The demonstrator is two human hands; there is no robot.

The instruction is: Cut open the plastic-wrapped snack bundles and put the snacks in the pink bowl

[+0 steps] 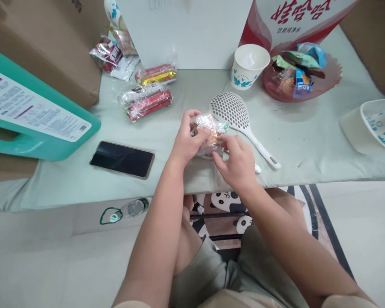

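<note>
A snack in crinkly clear plastic wrapping [208,126] is between my two hands near the table's front edge. My left hand [191,137] is closed on its left side, with the thumb across the front. From the right, my right hand [235,158] grips the wrapping's lower right edge between thumb and fingers. What lies inside looks orange-brown, but glare hides its exact kind. Just behind and to the right is a white slotted ladle [229,109], its handle angled toward me. A small white tip [258,169] pokes out beside my right hand; the rest of it is covered.
Left are a phone [122,159], a large teal jug [67,132] and wrapped snack bars [149,100]. Behind stand a paper cup [248,68] and a pink bowl [301,92] of snack packets. A white container [356,128] sits right. A bottle [136,208] is below the table.
</note>
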